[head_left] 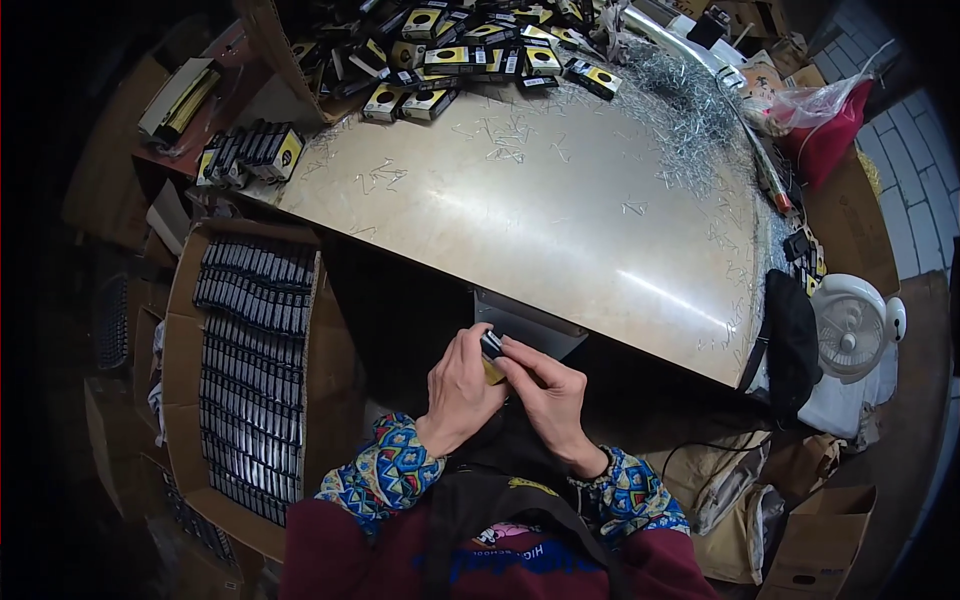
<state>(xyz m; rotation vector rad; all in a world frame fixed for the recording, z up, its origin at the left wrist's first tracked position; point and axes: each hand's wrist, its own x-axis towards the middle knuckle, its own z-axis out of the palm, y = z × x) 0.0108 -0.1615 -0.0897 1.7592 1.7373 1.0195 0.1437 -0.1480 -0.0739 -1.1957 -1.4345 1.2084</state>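
With your left hand point(462, 388) and right hand point(545, 392) both pinched shut on the small black-and-yellow box point(492, 356) just below the tabletop point(560, 215) edge, keep it square, then I'd pack it into the carton point(185, 300) at nine o'clock.

Glossy worktable point(560, 215), white-tiled wall point(915, 150)

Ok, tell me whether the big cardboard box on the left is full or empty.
Nearly full. The open cardboard box holds tight rows of small black packs standing on edge, from its far end to its near end, with its flaps folded outward.
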